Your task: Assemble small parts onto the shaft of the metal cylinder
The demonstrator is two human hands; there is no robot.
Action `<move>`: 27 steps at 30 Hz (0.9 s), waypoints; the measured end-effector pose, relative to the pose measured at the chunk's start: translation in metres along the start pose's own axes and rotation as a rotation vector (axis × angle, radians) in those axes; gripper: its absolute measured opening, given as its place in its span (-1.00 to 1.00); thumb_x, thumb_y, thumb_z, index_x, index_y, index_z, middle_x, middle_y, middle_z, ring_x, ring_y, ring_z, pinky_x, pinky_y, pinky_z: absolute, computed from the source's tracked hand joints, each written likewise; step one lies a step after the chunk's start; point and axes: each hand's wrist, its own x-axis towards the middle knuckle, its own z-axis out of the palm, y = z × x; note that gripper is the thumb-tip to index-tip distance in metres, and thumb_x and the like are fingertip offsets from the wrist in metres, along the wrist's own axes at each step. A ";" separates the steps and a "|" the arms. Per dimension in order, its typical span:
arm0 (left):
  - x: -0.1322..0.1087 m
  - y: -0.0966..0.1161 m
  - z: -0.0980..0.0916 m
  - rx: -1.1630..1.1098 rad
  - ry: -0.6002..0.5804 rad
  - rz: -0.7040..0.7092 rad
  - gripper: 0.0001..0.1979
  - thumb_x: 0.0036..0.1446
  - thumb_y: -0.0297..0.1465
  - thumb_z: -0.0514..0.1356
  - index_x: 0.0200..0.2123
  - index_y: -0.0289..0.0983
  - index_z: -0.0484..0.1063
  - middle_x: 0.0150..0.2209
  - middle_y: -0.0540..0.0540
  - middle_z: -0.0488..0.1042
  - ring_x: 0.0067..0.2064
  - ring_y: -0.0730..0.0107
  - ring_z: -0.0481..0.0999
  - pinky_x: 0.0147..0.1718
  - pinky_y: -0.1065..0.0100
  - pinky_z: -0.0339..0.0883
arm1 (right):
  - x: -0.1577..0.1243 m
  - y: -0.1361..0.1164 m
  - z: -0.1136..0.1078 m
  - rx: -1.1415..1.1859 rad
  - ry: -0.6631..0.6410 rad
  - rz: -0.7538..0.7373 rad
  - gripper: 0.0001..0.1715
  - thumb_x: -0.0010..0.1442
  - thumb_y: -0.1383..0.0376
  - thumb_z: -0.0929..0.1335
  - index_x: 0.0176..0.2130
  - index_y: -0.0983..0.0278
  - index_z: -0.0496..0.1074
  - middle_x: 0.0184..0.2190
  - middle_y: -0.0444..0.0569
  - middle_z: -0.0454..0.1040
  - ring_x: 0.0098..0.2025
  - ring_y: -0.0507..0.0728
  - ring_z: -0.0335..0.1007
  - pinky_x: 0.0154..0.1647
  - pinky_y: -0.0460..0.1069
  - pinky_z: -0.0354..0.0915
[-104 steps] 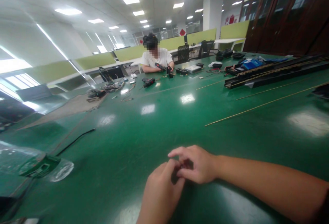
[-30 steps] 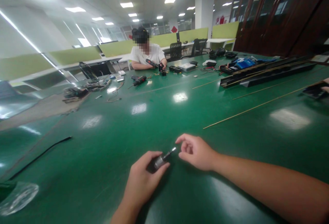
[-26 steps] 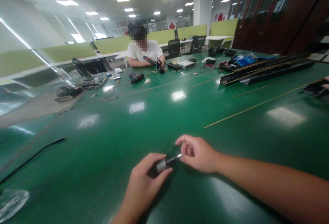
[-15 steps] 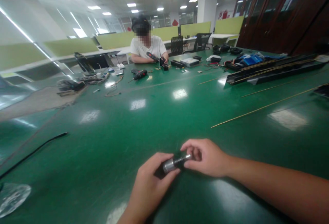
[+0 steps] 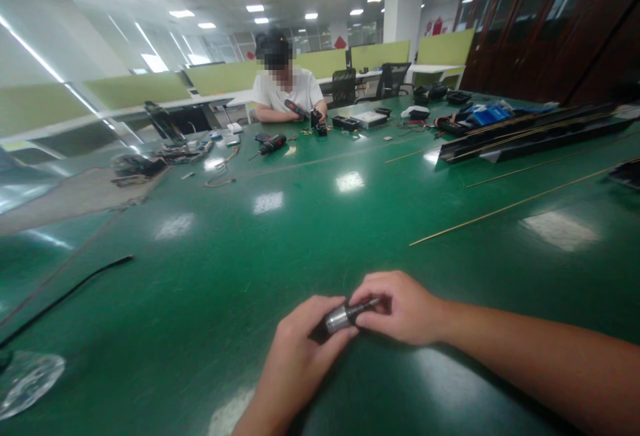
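Note:
Low over the green table, my two hands hold a silver-and-black cylindrical metal part between them. It lies tilted, its right end higher than its left. My left hand is closed round the thick silver end, with thumb and fingers on opposite sides; the rear of this end is hidden in the palm. The thumb and fingers of my right hand pinch the narrower dark section. A thin tip shows beside the right fingers. What exact kind of part it is, I cannot make out.
A brass-coloured rod lies right of centre, beyond my right arm. Black cable and clear plastic are at left. Across the table sits a person near a power drill. Black channels lie at far right.
The right fingers have shifted from the silver end onto the dark section. A narrower dark shaft with a thin tip now shows there. My left hand has moved slightly right.

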 end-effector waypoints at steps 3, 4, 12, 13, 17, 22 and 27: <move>0.000 0.000 0.001 -0.002 0.013 0.011 -0.77 0.13 -0.35 0.34 -0.11 -0.12 0.52 -0.22 -0.03 0.58 -0.22 0.35 0.56 -0.22 0.41 0.41 | 0.001 -0.001 -0.001 0.000 -0.002 0.010 -0.84 0.11 0.28 0.47 -0.24 0.25 0.58 -0.43 -0.12 0.48 -0.42 0.03 0.34 -0.39 -0.10 0.21; 0.000 -0.001 0.001 -0.001 0.014 0.015 -0.77 0.13 -0.35 0.34 -0.11 -0.12 0.52 -0.22 -0.03 0.58 -0.22 0.34 0.56 -0.22 0.41 0.42 | 0.001 -0.001 -0.002 0.006 -0.003 0.017 -0.85 0.11 0.29 0.47 -0.25 0.25 0.58 -0.43 -0.12 0.48 -0.42 0.04 0.34 -0.39 -0.10 0.21; -0.001 0.000 0.000 0.036 0.024 -0.012 -0.77 0.12 -0.36 0.35 -0.12 -0.12 0.52 -0.21 -0.01 0.59 -0.21 0.36 0.56 -0.21 0.41 0.42 | -0.001 0.003 0.000 0.072 -0.005 0.129 -0.82 0.06 0.29 0.48 -0.26 0.27 0.56 -0.47 -0.15 0.46 -0.49 0.02 0.30 -0.46 -0.11 0.19; -0.001 0.000 0.000 0.039 0.025 -0.011 -0.77 0.12 -0.36 0.34 -0.12 -0.13 0.52 -0.21 -0.01 0.59 -0.21 0.35 0.56 -0.21 0.41 0.42 | -0.001 0.003 0.001 0.081 -0.008 0.137 -0.82 0.05 0.30 0.48 -0.26 0.27 0.56 -0.48 -0.15 0.46 -0.50 0.01 0.30 -0.47 -0.11 0.18; -0.001 0.001 0.000 0.051 0.019 -0.005 -0.79 0.13 -0.35 0.33 -0.13 -0.14 0.52 -0.22 -0.03 0.59 -0.22 0.34 0.56 -0.22 0.40 0.43 | -0.001 0.003 0.001 0.099 -0.009 0.150 -0.81 0.03 0.31 0.49 -0.27 0.28 0.56 -0.50 -0.16 0.44 -0.50 0.01 0.29 -0.48 -0.11 0.18; 0.000 0.001 0.000 0.058 0.047 -0.001 -0.78 0.12 -0.35 0.34 -0.13 -0.13 0.53 -0.21 -0.03 0.59 -0.21 0.33 0.58 -0.22 0.40 0.45 | 0.000 0.002 0.000 0.104 -0.014 0.168 -0.84 0.06 0.29 0.48 -0.28 0.28 0.54 -0.53 -0.17 0.42 -0.52 0.00 0.26 -0.48 -0.11 0.17; -0.002 0.002 -0.001 0.065 0.079 -0.018 -0.79 0.12 -0.33 0.33 -0.15 -0.15 0.55 -0.22 -0.06 0.59 -0.22 0.30 0.58 -0.21 0.36 0.47 | 0.000 0.002 0.000 0.127 -0.004 0.198 -0.86 0.10 0.28 0.46 -0.30 0.29 0.53 -0.56 -0.19 0.39 -0.54 -0.01 0.24 -0.51 -0.12 0.15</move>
